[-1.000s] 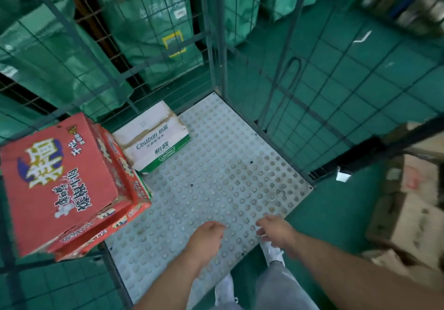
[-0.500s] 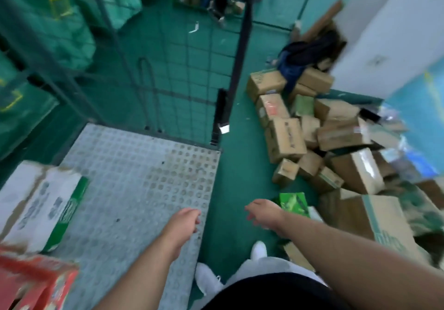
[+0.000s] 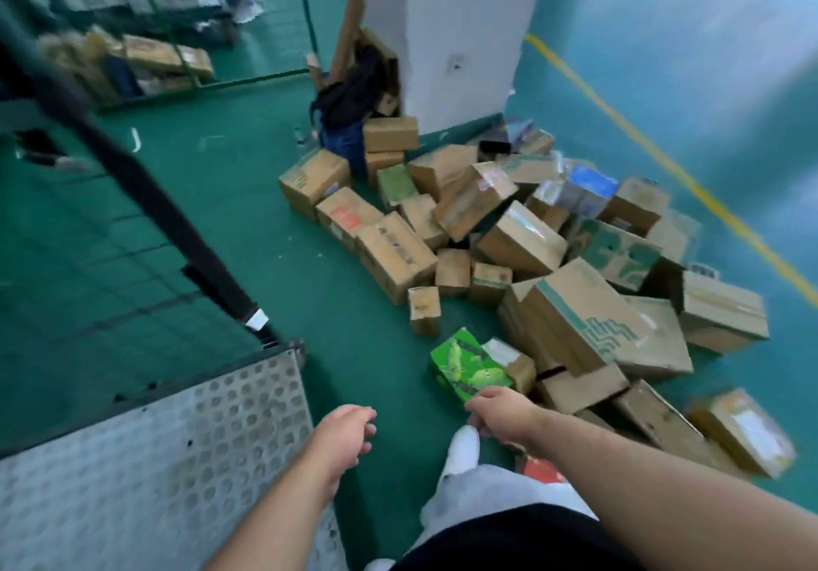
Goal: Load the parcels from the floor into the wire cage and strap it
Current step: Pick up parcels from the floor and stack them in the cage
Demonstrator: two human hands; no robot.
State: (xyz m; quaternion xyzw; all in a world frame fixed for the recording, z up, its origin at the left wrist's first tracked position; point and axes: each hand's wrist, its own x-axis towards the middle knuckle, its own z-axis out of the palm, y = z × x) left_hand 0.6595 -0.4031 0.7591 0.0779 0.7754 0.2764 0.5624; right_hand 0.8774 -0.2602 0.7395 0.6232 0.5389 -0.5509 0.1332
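The parcels (image 3: pixel 522 243) lie tumbled on the green floor (image 3: pixel 354 305) beside the wire cage (image 3: pixel 155 460), whose dimpled steel deck sits low, likely to ease loading. They are mostly taped brown cardboard, boxy, some dented. The right hand (image 3: pixel 500 411) is at the near edge of the glossy green carton (image 3: pixel 464 362); whether its grip pinches it I cannot tell. The left hand (image 3: pixel 343 435) hangs with a slack, empty grip.

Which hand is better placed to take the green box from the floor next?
Right, probably. The right hand is just at the near corner of the green box. The left hand hangs empty farther away, near the edge of the cage floor.
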